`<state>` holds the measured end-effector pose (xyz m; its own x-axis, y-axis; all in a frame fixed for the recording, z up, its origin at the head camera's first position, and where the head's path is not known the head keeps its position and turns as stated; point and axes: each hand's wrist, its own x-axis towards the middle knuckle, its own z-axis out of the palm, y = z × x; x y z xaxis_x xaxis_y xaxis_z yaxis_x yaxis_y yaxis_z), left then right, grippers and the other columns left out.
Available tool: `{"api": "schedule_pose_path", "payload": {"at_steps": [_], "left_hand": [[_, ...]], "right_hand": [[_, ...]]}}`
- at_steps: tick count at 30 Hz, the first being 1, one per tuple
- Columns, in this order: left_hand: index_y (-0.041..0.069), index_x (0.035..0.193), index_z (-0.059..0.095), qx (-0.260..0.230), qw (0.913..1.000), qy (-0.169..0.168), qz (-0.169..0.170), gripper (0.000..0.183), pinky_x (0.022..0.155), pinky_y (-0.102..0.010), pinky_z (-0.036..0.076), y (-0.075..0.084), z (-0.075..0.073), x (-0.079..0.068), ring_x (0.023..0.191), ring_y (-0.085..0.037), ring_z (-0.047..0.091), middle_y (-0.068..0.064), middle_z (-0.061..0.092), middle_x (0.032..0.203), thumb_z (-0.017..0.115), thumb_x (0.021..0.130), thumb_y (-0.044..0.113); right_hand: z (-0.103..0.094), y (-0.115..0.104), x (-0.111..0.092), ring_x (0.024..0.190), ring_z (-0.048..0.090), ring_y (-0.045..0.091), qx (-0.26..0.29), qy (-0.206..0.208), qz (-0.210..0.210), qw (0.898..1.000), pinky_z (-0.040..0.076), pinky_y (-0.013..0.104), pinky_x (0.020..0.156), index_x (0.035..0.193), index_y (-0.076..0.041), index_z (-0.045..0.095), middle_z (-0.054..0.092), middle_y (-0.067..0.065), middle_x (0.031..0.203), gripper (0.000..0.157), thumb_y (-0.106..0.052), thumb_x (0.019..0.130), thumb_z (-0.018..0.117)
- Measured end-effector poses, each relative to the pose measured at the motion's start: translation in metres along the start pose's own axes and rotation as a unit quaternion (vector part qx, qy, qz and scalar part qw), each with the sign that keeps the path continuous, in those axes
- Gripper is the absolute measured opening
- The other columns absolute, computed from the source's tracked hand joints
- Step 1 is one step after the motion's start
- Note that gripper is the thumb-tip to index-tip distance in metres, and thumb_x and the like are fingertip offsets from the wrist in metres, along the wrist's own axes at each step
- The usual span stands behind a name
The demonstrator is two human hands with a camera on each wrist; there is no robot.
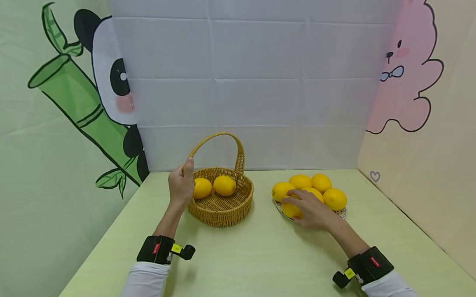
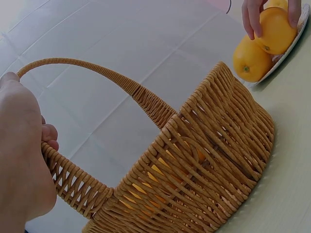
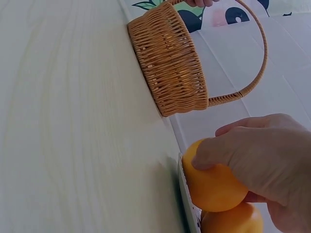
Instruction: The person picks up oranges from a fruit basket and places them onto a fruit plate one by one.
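My left hand (image 1: pixel 181 183) grips the left side of the arched handle of a round wicker basket (image 1: pixel 220 217), which stands on the table. Inside the basket lie two lemons; the right one (image 1: pixel 225 185) shows whole, while the left hand overlaps the other (image 1: pixel 202 188). Over on the right, my right hand (image 1: pixel 313 211) holds the front lemon (image 1: pixel 290 208) of a pile, thumb on the near side and fingers over the top, as the right wrist view (image 3: pixel 216 182) shows. Several more lemons (image 1: pixel 335 199) sit on a patterned plate (image 1: pixel 341 213), mostly covered by fruit and hand.
The pale wooden table (image 1: pixel 242 262) carries both basket and plate, with bare tabletop between them. Behind it hangs a light grey cloth (image 1: pixel 256 100). Side walls with a panda (image 1: pixel 105 74) and a pink rabbit (image 1: pixel 409 85) close in left and right.
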<state>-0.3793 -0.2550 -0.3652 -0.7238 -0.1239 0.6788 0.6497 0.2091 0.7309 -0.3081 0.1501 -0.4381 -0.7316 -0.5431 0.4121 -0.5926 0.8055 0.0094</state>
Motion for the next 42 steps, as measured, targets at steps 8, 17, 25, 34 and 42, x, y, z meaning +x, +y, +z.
{"api": "schedule_pose_path", "payload": {"at_steps": [8, 17, 25, 34, 42], "left_hand": [[0.01, 0.058, 0.036, 0.003, 1.0, 0.001, 0.004, 0.057, 0.035, -0.017, 0.019, 0.001, 0.0, -0.002, 0.035, 0.0, 0.028, 0.008, 0.034, 0.045, 0.05, 0.11, 0.03], [0.011, 0.057, 0.036, 0.01, 0.9999, 0.003, 0.007, 0.057, 0.036, -0.018, 0.018, 0.002, -0.001, -0.003, 0.035, -0.002, 0.027, 0.007, 0.033, 0.045, 0.05, 0.11, 0.029], [0.009, 0.057, 0.036, 0.007, 0.9999, 0.003, 0.008, 0.058, 0.035, -0.018, 0.018, 0.004, -0.001, -0.003, 0.035, -0.002, 0.027, 0.006, 0.033, 0.045, 0.05, 0.11, 0.03], [0.01, 0.058, 0.035, 0.008, 0.9999, 0.004, -0.009, 0.058, 0.037, -0.018, 0.017, 0.005, 0.0, -0.003, 0.035, -0.001, 0.024, 0.006, 0.032, 0.045, 0.05, 0.11, 0.032], [0.011, 0.058, 0.035, 0.011, 0.9998, 0.01, -0.012, 0.058, 0.037, -0.018, 0.017, 0.004, 0.001, -0.003, 0.035, -0.001, 0.023, 0.007, 0.031, 0.046, 0.051, 0.11, 0.032]], "right_hand": [[0.0, -0.001, -0.001, 0.128, 0.049, 0.036, 0.02, 0.009, -0.004, 1.0, 0.041, 0.06, 0.105, 0.134, -0.011, 0.067, 0.056, 0.019, 0.14, 0.056, -0.014, 0.08, 0.084], [-0.004, -0.001, 0.001, 0.134, 0.043, 0.034, 0.046, 0.033, 0.013, 0.998, 0.039, 0.058, 0.108, 0.141, -0.009, 0.061, 0.049, 0.019, 0.148, 0.06, -0.023, 0.086, 0.081], [-0.008, -0.001, 0.005, 0.139, 0.036, 0.035, 0.051, 0.077, 0.023, 0.995, 0.04, 0.061, 0.105, 0.149, -0.01, 0.05, 0.035, 0.017, 0.158, 0.073, -0.035, 0.087, 0.081], [-0.018, -0.011, 0.016, 0.142, 0.032, 0.033, 0.073, 0.097, 0.016, 0.992, 0.039, 0.062, 0.106, 0.154, -0.017, 0.046, 0.031, 0.011, 0.161, 0.076, -0.042, 0.089, 0.077], [-0.026, -0.028, 0.043, 0.144, 0.03, 0.03, 0.087, 0.079, -0.012, 0.993, 0.038, 0.06, 0.108, 0.156, -0.014, 0.044, 0.029, 0.012, 0.162, 0.075, -0.043, 0.093, 0.074]]}}
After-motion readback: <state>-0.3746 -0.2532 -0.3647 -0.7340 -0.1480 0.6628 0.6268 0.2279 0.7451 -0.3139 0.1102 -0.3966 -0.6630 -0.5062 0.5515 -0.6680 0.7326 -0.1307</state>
